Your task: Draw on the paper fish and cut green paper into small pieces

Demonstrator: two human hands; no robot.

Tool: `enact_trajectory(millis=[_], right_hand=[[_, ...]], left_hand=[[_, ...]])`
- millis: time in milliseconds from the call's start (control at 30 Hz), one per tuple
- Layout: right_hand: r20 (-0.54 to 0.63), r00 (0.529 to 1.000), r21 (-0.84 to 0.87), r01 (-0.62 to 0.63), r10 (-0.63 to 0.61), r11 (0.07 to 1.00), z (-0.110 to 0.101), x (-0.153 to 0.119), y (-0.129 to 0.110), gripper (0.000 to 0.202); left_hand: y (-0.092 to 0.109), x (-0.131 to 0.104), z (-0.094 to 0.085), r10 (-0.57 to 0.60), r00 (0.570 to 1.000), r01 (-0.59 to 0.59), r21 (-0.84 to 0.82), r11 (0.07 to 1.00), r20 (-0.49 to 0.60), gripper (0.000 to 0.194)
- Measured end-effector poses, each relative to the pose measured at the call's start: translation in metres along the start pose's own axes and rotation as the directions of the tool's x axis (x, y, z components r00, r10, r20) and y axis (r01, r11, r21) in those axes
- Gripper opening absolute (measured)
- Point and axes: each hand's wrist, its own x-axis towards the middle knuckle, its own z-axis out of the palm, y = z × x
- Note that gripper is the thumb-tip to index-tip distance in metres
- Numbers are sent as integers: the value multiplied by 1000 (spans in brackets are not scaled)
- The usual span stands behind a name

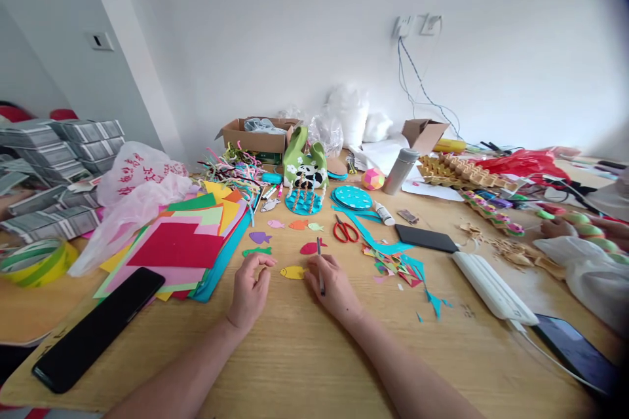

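My right hand [337, 288] grips a pen [321, 268] that stands nearly upright between its fingers. Its fingertips rest at the right end of a yellow paper fish [293, 272] lying on the table. To the left of that fish is my left hand [250, 288], empty, fingers loosely bent and thumb apart. Just beyond the hands lie more paper fish: a red one [313, 248], a green one [257, 251], a purple one [260, 237], and smaller pink [276, 224], orange [298, 225] and pale green [315, 227] ones.
Red-handled scissors [346, 230] and paper scraps [398, 262] lie right of the hands. Coloured sheets [177, 245] and a black phone [101, 327] are at left. A panda-decorated green craft [304, 167], a grey bottle [400, 171] and a white power bank [494, 288] stand around.
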Motion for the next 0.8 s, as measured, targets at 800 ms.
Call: enact_trajectory(millis=[800], right_hand=[[74, 994, -47, 79, -75, 996, 13, 3, -7, 26]], left_hand=[[-14, 17, -7, -258, 930, 201, -223, 954, -263, 11]])
